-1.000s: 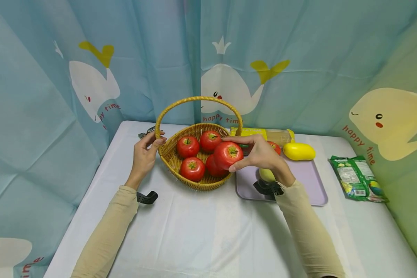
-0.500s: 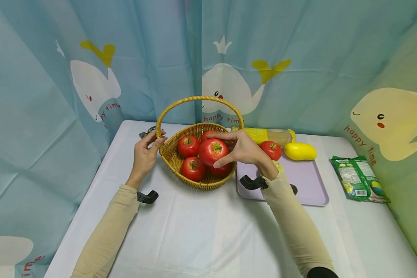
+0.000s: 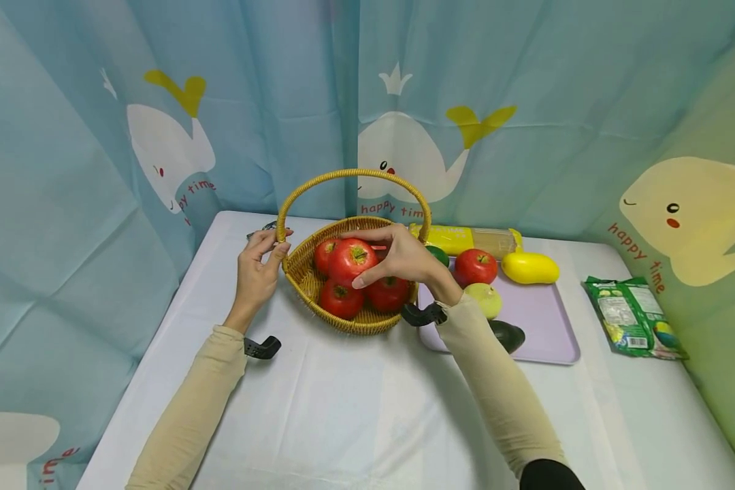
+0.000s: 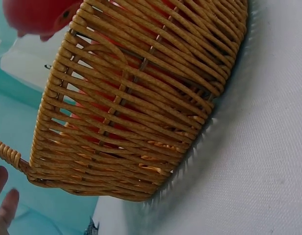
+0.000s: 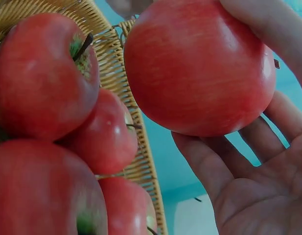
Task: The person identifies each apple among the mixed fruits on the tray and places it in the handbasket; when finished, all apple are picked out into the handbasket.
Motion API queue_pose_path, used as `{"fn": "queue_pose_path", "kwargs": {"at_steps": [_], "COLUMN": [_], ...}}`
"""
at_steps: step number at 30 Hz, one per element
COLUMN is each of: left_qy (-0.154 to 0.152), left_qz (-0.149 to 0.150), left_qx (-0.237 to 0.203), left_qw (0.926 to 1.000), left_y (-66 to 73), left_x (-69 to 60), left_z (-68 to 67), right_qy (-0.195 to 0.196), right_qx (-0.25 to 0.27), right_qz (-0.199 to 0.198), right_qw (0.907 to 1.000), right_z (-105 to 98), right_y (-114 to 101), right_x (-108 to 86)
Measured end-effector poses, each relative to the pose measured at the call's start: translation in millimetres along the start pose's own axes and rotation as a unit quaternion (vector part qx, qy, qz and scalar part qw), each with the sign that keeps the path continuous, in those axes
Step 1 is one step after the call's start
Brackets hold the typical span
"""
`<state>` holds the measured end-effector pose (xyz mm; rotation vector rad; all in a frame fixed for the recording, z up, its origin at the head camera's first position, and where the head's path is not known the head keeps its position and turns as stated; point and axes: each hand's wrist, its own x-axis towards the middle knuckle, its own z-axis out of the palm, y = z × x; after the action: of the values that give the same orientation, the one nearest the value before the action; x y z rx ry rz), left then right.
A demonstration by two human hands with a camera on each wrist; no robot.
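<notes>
A wicker basket (image 3: 302, 272) with an arched handle (image 3: 355, 173) stands at the middle of the table, several red apples (image 3: 341, 299) inside it. At the foot of that handle, on the basket's left end, my left hand (image 3: 257, 275) has its thumb and fingers around it; the left wrist view catches only some fingers (image 4: 8, 208) beside the handle. My right hand (image 3: 407, 255) holds another red apple (image 3: 352, 260) over the basket, thumb on the near side and fingers on the far side. In the right wrist view this apple (image 5: 199, 68) is up above the basket's rim.
Right of the basket, a lilac tray (image 3: 548, 333) bears a red apple (image 3: 476, 267), a pale green round fruit (image 3: 483, 300), a dark avocado-like fruit (image 3: 507, 336) and a yellow mango-like fruit (image 3: 529, 268). Behind lies a yellow packet (image 3: 465, 239). A green snack bag (image 3: 633, 316) lies far right.
My right hand has carried its apple leftward across the basket, uncovering more of the tray. My left hand has stayed at the handle's foot.
</notes>
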<state>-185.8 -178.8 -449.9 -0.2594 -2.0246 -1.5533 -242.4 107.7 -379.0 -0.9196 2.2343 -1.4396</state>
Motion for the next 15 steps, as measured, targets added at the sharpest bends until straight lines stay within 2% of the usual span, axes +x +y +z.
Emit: {"fn": "queue_pose_path", "kwargs": {"at_steps": [6,15], "left_qy": [0.001,-0.001], "left_qz": [-0.002,0.003], "left_qx": [0.000,-0.014], "left_qw": [1.0000,0.9999], "left_y": [24.9,24.6], "left_x": [-0.9,0.3], "left_z": [-0.7,-1.5], "right_qy": [-0.006,-0.019], "right_qx": [-0.005,-0.012], "right_qz": [-0.009,0.006], "right_qw": [0.9999,0.9997], "right_z": [9.1,19.1], "right_y": [-1.1,3.5], "right_x": [15.8,34.0]}}
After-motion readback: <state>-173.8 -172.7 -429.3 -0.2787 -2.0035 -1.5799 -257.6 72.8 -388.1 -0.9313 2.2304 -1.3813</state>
